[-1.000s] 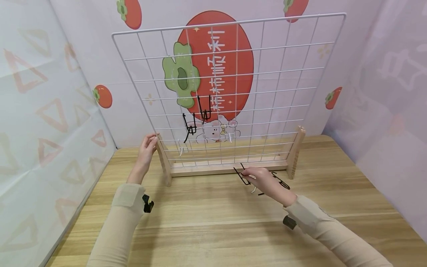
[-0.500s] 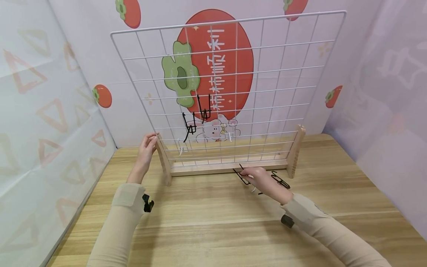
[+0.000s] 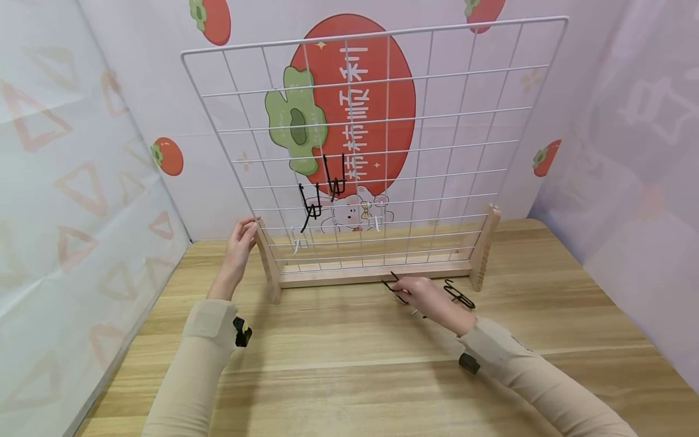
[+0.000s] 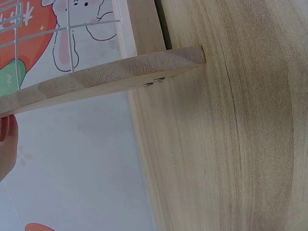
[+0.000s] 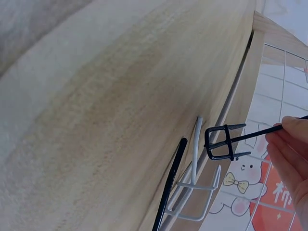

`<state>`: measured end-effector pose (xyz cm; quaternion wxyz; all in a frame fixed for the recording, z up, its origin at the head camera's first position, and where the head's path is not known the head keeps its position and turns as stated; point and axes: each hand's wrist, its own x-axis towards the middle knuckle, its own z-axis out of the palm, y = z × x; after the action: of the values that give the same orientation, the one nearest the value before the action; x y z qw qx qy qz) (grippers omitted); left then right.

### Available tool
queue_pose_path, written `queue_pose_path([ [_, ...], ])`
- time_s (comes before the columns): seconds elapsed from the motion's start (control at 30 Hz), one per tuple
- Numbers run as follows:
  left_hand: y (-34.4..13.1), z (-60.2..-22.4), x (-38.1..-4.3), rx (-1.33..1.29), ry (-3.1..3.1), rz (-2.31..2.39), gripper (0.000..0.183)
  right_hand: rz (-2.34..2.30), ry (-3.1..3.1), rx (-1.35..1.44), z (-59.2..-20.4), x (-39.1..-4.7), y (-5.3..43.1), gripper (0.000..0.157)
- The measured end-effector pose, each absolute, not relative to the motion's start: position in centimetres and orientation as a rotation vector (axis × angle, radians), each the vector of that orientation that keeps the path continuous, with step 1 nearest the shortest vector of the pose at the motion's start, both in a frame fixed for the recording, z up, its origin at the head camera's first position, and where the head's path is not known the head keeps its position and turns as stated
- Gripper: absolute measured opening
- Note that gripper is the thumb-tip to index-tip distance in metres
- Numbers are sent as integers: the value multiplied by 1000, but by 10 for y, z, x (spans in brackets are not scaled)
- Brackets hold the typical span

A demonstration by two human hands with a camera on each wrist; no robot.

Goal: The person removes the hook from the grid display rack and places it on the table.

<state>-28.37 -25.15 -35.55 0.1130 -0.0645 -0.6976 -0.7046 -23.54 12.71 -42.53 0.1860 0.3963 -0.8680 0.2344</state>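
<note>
My left hand (image 3: 237, 252) grips the top of the left wooden upright (image 3: 267, 261) of a stand; the left wrist view catches only its fingers (image 4: 6, 130) at the upright's edge. My right hand (image 3: 431, 301) pinches a black wire hook (image 5: 229, 143) by its long stem, the squared prong end pointing away from the fingers. This hook is low, in front of the stand's base bar. Below it on the table lie a white hook (image 5: 195, 161) and a black rod (image 5: 171, 183), partly covered by my right hand in the head view.
A white wire grid (image 3: 374, 39) rises from the wooden stand. Hanging on it are two black hooks (image 3: 312, 210) and two white hooks (image 3: 297, 244), left of centre and near the middle. Another black hook (image 3: 460, 296) lies on the table by the right upright (image 3: 483, 252).
My right hand has shifted slightly left, and the prongs of the black hook in it have dipped a little. My left hand stays at the upright.
</note>
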Motion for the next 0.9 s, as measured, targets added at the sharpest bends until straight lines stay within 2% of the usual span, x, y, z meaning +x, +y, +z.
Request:
queue_pose_path([
  [0.9, -252, -358, -286, -212, -2048, -2049, 8, 814, -2357, 1326, -439, -235, 120, 13],
])
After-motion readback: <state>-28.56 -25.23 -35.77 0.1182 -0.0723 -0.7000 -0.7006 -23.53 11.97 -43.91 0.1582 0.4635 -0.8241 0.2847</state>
